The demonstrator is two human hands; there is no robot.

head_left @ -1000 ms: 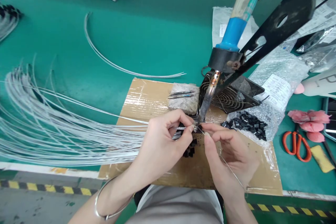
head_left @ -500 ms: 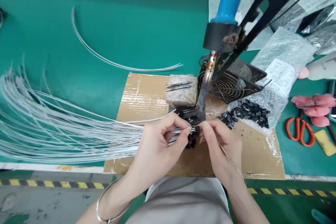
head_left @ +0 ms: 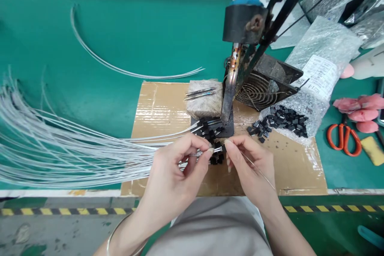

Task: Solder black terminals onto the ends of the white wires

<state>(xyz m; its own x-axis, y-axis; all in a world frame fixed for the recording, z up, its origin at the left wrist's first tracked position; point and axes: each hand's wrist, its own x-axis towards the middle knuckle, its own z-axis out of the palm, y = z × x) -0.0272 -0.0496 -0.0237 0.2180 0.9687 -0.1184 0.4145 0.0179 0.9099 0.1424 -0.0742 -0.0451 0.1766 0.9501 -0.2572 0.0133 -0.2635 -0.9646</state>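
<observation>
Pinched at thumb and forefinger, the left hand (head_left: 177, 168) has hold of a wire (head_left: 216, 150) just back from its end. The right hand (head_left: 250, 176) is closed too, thumb tip against forefinger, with a thin strand (head_left: 264, 177) running through its grip and slanting down toward the wrist. I see a black connector (head_left: 222, 148) at the wire's end, just beside the right fingertips; from my camera I cannot tell whether they grip it.

Near the right hand, a bubble bag (head_left: 333, 44) lies with its mouth toward me. Black pieces (head_left: 288, 122) fill that mouth, and a small heap (head_left: 260, 129) of them lies just outside it on the cardboard (head_left: 162, 104). Beyond it are silvery bags (head_left: 367, 32) whose contents I can't make out.

The wire is above the cardboard, on my side of the iron (head_left: 231, 84). Its held end points right, toward the right hand, its long axis nearly level across my view and rising slightly to the right. The bundle (head_left: 90, 152) behind the left hand runs the same way, then curves up at its far left.
</observation>
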